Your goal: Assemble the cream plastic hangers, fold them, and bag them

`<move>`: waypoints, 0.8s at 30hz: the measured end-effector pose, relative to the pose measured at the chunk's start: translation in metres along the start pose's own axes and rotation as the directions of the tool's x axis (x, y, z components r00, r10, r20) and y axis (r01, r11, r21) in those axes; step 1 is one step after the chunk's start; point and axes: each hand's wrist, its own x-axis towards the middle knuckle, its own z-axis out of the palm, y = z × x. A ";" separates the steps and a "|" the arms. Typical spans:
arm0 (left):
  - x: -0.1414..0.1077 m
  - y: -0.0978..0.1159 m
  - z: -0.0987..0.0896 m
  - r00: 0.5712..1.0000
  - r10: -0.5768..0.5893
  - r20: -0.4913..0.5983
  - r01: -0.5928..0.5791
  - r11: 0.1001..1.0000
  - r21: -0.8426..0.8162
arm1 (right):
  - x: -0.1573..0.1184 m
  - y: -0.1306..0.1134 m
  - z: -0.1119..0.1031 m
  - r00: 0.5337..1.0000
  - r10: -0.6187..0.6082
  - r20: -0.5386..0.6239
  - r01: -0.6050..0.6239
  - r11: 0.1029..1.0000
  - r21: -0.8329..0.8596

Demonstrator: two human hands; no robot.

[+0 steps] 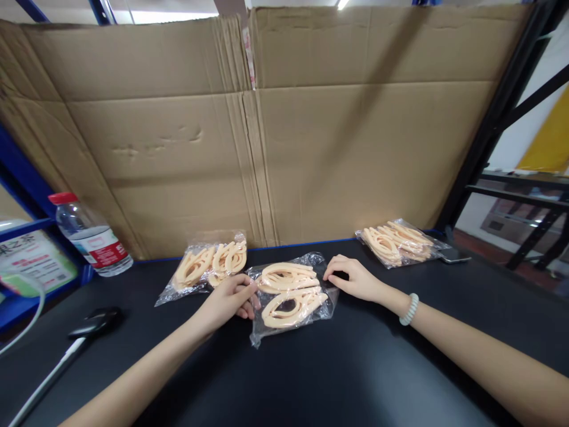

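Note:
A clear plastic bag (291,295) with pale peach-coloured looped pieces lies flat on the black table (284,379), between my hands. My left hand (233,299) pinches the bag's left edge between thumb and fingers. At the bag's upper right edge is my right hand (353,279), its fingers curled and the thumb near the index finger; a bracelet (409,309) circles that wrist. Another such bag (208,264) lies just behind my left hand. A third bag (398,242) rests at the back right, beyond my right hand.
Cardboard sheets (178,148) stand along the table's back edge. A bottle with a red cap (100,237) is at the back left. A black device (95,322) with a white cable lies at the left. A phone (454,255) lies beside the right-hand bag.

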 end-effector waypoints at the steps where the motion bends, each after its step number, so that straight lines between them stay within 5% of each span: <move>1: -0.001 0.002 0.001 1.000 0.016 -0.020 -0.017 1.000 -0.019 | 0.000 0.001 0.000 1.000 0.007 -0.006 -0.007 1.000 0.004; 9: 0.005 0.038 0.000 0.981 0.157 -0.115 -0.162 0.986 -0.036 | 0.001 0.014 0.003 0.988 0.115 -0.106 -0.112 0.993 0.030; 24: 0.053 0.153 -0.034 0.964 0.265 0.003 -0.253 0.918 0.307 | 0.002 0.023 0.001 0.933 0.298 -0.202 -0.294 0.955 0.047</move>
